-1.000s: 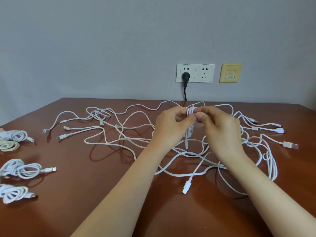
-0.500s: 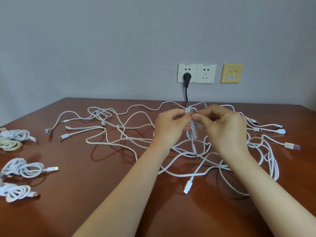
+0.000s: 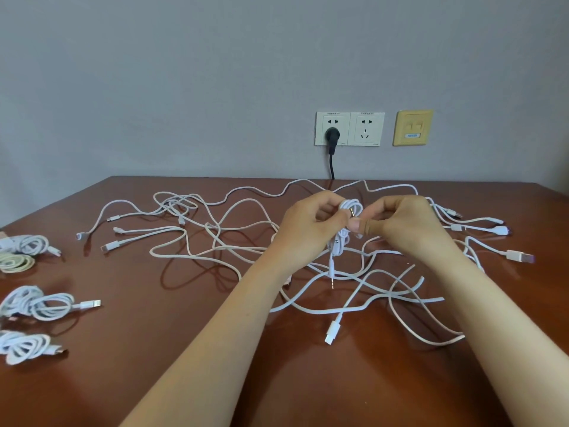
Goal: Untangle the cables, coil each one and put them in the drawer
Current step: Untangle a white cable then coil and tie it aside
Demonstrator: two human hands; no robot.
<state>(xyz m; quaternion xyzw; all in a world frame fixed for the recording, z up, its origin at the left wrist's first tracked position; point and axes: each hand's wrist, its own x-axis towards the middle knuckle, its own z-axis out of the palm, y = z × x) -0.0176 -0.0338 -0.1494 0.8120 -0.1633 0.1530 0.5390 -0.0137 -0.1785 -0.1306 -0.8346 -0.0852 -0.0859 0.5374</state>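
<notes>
A small coil of thin white audio cable (image 3: 347, 211) is held above the table between both hands. My left hand (image 3: 311, 229) grips its left side and my right hand (image 3: 403, 226) pinches its right side near a metal jack. A second jack end (image 3: 332, 274) hangs down from the coil. Beneath the hands a tangle of white cables (image 3: 215, 238) spreads across the brown table (image 3: 154, 380). No drawer is in view.
Several coiled white cables (image 3: 37, 305) and one cream coil (image 3: 15, 262) lie at the table's left edge. On the grey wall are a double socket (image 3: 366, 129) with a black plug (image 3: 332, 135) and a yellow data plate (image 3: 412, 127).
The hands shifted slightly as they wound the thin cable. Its loose tail now hangs lower, with the jack end dangling under the coil.
</notes>
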